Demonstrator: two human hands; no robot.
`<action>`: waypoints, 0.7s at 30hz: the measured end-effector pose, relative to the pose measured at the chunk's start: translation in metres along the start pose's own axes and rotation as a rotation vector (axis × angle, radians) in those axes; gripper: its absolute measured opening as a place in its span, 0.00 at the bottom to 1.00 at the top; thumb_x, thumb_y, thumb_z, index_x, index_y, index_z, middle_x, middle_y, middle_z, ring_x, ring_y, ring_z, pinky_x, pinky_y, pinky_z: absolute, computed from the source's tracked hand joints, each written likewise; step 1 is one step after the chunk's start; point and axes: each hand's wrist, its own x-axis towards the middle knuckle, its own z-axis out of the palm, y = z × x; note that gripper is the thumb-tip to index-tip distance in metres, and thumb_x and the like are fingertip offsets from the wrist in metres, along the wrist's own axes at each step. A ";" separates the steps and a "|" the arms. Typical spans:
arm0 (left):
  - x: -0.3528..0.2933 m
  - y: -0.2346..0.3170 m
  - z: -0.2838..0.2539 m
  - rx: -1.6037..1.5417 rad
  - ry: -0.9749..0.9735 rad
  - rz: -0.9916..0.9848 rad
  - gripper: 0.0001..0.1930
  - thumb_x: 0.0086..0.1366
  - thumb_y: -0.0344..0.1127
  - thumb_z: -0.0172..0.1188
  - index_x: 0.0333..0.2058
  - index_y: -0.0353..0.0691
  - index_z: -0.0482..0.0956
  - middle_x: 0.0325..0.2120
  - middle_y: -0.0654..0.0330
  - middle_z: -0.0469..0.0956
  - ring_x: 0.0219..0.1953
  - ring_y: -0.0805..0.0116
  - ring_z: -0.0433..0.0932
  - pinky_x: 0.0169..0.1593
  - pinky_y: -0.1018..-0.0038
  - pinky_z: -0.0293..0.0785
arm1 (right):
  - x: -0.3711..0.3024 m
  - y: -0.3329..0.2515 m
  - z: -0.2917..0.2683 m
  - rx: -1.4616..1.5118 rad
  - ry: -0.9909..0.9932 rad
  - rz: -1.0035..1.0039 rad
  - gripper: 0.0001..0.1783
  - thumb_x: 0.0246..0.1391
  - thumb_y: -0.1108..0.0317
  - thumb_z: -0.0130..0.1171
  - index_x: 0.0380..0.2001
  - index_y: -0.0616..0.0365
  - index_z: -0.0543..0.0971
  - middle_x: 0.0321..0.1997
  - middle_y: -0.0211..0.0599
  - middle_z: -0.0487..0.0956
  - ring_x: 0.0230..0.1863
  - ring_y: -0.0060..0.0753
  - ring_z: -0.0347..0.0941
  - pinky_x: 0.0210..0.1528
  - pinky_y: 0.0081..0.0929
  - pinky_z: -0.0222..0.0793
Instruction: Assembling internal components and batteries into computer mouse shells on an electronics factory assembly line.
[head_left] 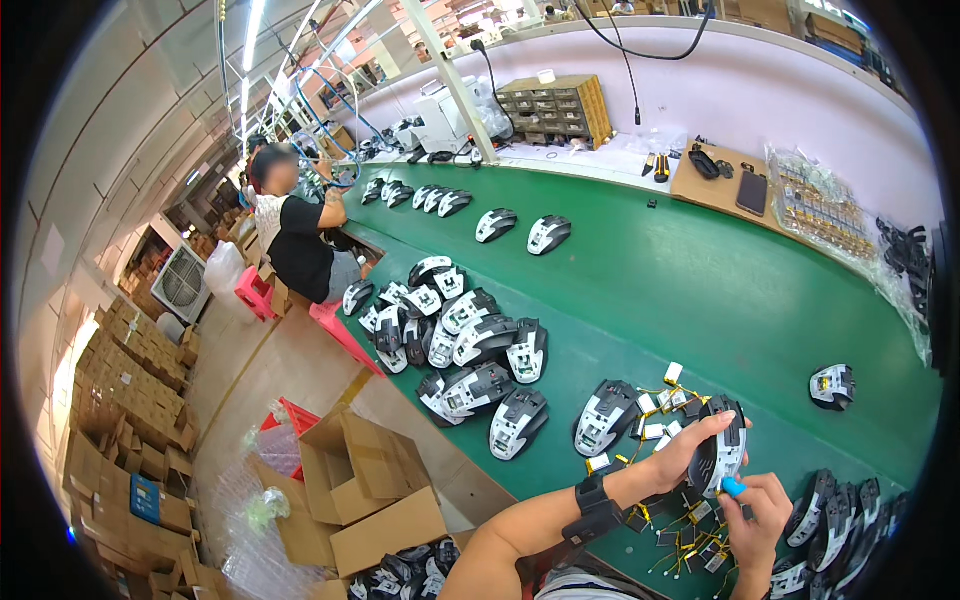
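My left hand (684, 455) is wrapped round a black-and-white computer mouse (722, 462), held tilted above the table. At the lower end of that mouse, my right hand (758, 518) has thumb and forefinger pinched together. A blue cover (734, 487) sits on one fingertip. Whatever lies between those fingers is too small or hidden to name. Beneath and around both hands spread small silver battery packs (654, 432) with yellow tape and thin wires. Another mouse (606, 418) lies just left of them, its white underside up.
A heap of mice (470, 330) covers the green table's left edge; more mice (835, 520) stand at the right. One mouse (832, 387) lies farther off. An open carton (365, 465) is on the floor. A co-worker (300, 235) sits at the far left. A phone (751, 192) rests on cardboard.
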 end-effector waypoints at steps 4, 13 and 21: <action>0.003 -0.009 -0.002 -0.002 0.029 -0.038 0.26 0.68 0.54 0.45 0.53 0.38 0.66 0.34 0.54 0.77 0.34 0.67 0.79 0.38 0.74 0.76 | 0.000 0.002 0.003 0.022 0.023 0.034 0.12 0.33 0.80 0.67 0.25 0.62 0.76 0.27 0.41 0.75 0.27 0.39 0.72 0.29 0.28 0.65; 0.001 -0.016 0.005 0.006 0.039 -0.012 0.26 0.68 0.53 0.47 0.54 0.38 0.67 0.34 0.57 0.76 0.37 0.71 0.77 0.42 0.75 0.73 | 0.001 -0.003 0.008 0.046 0.151 0.156 0.14 0.31 0.81 0.67 0.25 0.61 0.74 0.28 0.41 0.74 0.28 0.39 0.72 0.31 0.28 0.65; 0.001 -0.005 0.001 0.002 0.086 0.054 0.26 0.68 0.56 0.45 0.52 0.39 0.68 0.35 0.56 0.77 0.36 0.71 0.78 0.40 0.74 0.74 | 0.013 -0.011 -0.006 -0.031 0.000 -0.021 0.15 0.32 0.82 0.63 0.29 0.63 0.74 0.32 0.44 0.75 0.32 0.44 0.73 0.34 0.31 0.68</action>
